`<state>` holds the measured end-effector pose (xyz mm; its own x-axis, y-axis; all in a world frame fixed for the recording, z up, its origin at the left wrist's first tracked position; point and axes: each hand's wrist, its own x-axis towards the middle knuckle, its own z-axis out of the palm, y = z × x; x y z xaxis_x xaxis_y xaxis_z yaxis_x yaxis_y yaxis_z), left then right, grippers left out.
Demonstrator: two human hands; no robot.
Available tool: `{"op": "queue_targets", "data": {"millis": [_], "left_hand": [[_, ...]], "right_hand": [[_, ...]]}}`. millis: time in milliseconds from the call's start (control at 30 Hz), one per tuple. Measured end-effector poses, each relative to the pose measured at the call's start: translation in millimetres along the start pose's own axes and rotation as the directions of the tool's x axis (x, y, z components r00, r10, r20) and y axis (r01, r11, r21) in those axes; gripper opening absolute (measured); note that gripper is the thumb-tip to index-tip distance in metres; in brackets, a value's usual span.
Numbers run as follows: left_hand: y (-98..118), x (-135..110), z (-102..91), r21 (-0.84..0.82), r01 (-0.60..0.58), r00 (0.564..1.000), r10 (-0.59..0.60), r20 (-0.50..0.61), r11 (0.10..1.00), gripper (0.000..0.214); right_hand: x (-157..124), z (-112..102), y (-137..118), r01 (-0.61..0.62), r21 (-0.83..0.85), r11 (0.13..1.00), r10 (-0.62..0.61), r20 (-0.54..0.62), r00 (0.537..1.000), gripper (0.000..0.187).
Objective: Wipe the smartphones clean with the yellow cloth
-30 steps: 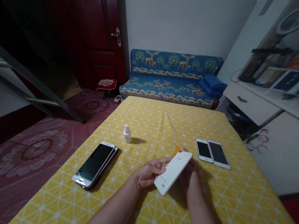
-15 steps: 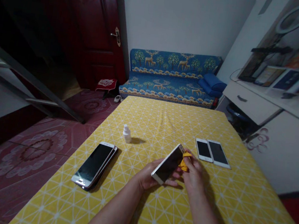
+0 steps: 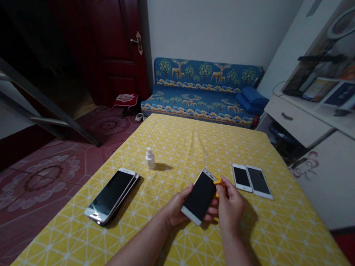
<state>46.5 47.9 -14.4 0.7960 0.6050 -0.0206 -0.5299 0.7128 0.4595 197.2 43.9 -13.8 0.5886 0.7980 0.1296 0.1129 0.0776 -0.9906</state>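
Note:
A white-framed smartphone (image 3: 200, 197) lies face up in my left hand (image 3: 177, 208), its dark screen turned toward me. The thumb presses the phone's left edge, and fingertips show past its right side. My right hand (image 3: 230, 205) pinches a small orange-yellow cloth (image 3: 219, 183) against the phone's upper right corner; most of the cloth is hidden by the fingers. Left of my hands, a stack of phones (image 3: 112, 196) rests on the table, a white one on top. A small white bottle (image 3: 150, 159) stands upright behind that stack.
Two white phones, a smaller one (image 3: 242, 178) and a larger one (image 3: 259, 182), lie side by side to the right on the yellow patterned tablecloth (image 3: 202, 144). Beyond the table stands a blue patterned sofa (image 3: 198, 96). A white cabinet (image 3: 336, 178) is at the right.
The phone has been turned from a steep tilt to facing me more squarely. My left thumb now shows along its edge. My right hand with the cloth stays at the upper right corner.

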Motion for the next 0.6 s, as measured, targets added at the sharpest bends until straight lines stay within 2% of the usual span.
{"op": "queue_targets", "data": {"millis": [67, 100, 167, 233, 333, 467, 600], "left_hand": [[1.4, -0.7, -1.9, -0.028, -0.020, 0.999, 0.019, -0.031, 0.999, 0.071], [2.0, -1.3, -3.0, -0.042, -0.029, 0.998, 0.026, -0.057, 0.999, 0.068], [3.0, -2.3, -5.5, -0.068, -0.048, 0.992, 0.039, -0.120, 0.997, 0.061], [3.5, -2.6, -7.5, -0.083, -0.060, 0.983, 0.044, -0.179, 0.995, 0.054], [4.8, -1.5, -7.8, -0.086, -0.116, 0.958, 0.088, -0.273, 0.990, 0.046], [10.3, -0.2, -3.4, -0.089, -0.206, 0.903, 0.154, -0.401, 0.974, 0.040], [18.1, -2.6, 0.6, -0.115, -0.237, 0.894, 0.170, -0.415, 0.965, 0.050]], "right_hand": [[-1.7, 0.1, -0.6, 0.149, -0.063, 0.987, -0.144, 0.071, 0.987, 0.032], [-2.2, 0.4, -0.5, 0.248, -0.077, 0.966, -0.238, 0.119, 0.964, 0.030], [-2.5, 1.6, 0.4, 0.448, -0.086, 0.890, -0.425, 0.200, 0.883, 0.030], [-2.9, 3.4, 1.8, 0.577, -0.110, 0.810, -0.538, 0.253, 0.804, 0.032], [-7.0, 7.1, 2.8, 0.673, -0.138, 0.726, -0.611, 0.321, 0.724, 0.037], [-21.0, 13.2, -2.4, 0.765, -0.134, 0.630, -0.657, 0.433, 0.617, 0.043], [-37.9, 17.9, -16.1, 0.823, -0.059, 0.565, -0.666, 0.555, 0.497, 0.048]]}}
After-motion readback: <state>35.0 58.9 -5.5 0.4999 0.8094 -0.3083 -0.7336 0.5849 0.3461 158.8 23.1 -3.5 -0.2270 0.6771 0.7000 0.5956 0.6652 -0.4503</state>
